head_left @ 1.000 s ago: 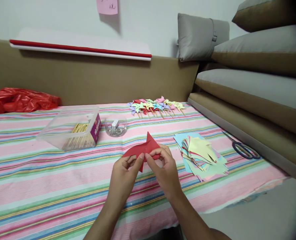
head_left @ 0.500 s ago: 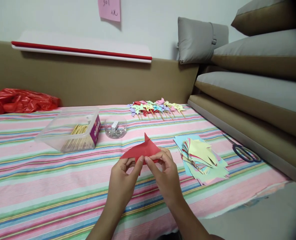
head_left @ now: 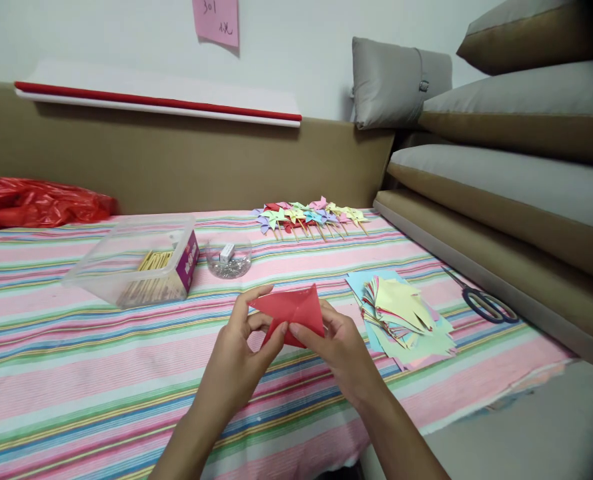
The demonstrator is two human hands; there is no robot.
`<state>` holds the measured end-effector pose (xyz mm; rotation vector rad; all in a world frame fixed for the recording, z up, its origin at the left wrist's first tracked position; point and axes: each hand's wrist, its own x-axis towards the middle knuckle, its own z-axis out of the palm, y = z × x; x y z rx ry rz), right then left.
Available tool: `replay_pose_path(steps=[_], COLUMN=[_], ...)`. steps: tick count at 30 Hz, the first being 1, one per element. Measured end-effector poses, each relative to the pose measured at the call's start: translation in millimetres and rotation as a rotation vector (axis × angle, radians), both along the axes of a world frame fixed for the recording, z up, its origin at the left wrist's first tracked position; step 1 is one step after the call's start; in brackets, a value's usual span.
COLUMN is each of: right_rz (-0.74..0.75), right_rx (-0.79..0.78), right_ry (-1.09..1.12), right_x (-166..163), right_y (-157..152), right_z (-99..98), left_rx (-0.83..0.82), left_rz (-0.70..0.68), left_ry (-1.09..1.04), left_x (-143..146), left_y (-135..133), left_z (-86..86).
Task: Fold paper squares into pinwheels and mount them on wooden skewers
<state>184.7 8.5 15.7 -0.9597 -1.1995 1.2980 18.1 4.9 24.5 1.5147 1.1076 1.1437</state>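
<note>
Between my two hands is a piece of red paper (head_left: pixel 296 307), partly folded, with pointed corners to the left and upper right. My left hand (head_left: pixel 246 340) pinches its lower middle between thumb and fingers, the index finger stretched up behind the left point. From the other side my right hand (head_left: pixel 339 340) pinches it, the two thumbs meeting on the front. Right of my hands lies a pile of cut paper sheets (head_left: pixel 401 307) in yellow, green, pink and blue. Finished paper pinwheels (head_left: pixel 313 217) on sticks lie in a group at the back.
A clear plastic box (head_left: pixel 121 260) holding wooden sticks (head_left: pixel 151 273) and a clear round dish (head_left: pixel 229 263) of small metal pieces stand at left. Scissors (head_left: pixel 486 303) lie at right beside stacked cushions (head_left: pixel 506 180). A red plastic bag (head_left: pixel 46 203) sits at the back left.
The red paper has been turned, and more of its front now faces me. My left index finger has lifted upward behind it. Both thumbs stay near the middle. The view has shifted slightly.
</note>
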Motion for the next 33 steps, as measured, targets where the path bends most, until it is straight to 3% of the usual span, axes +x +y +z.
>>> replay_pose_path(steps=[5, 10, 14, 17, 20, 28, 33], right_rz=[-0.005, -0.09, -0.051, -0.052, -0.059, -0.065, -0.077], right_rx=[-0.042, -0.156, -0.216, -0.237, -0.236, -0.203, -0.112], right_ry=[-0.018, 0.314, 0.572, 0.638, 0.625, 0.519, 0.313], right_x=[-4.5, -18.5, -31.9, -38.0, -41.3, -44.4, -40.9], right_y=[-0.7, -0.9, -2.5, -4.6, -6.0, -5.6, -7.7], right_z=[-5.9, -7.7, -4.5, -4.4, -5.6, -5.1, -4.6], left_rx=[-0.026, -0.159, -0.24, -0.276, -0.272, -0.264, -0.27], left_rz=[-0.034, 0.022, 0.015, 0.122, 0.207, 0.262, 0.268], left_ry=[0.005, -0.279, -0.401, -0.449, -0.493, -0.492, -0.607], left_x=[-2.6, 4.3, 15.7, 22.9, 26.3, 24.5, 19.6], left_y=[2.2, 3.3, 2.6, 1.5, 0.9, 0.8, 3.8], left_z=[1.3, 1.3, -7.2, -13.6, -15.6, -13.8, -13.0])
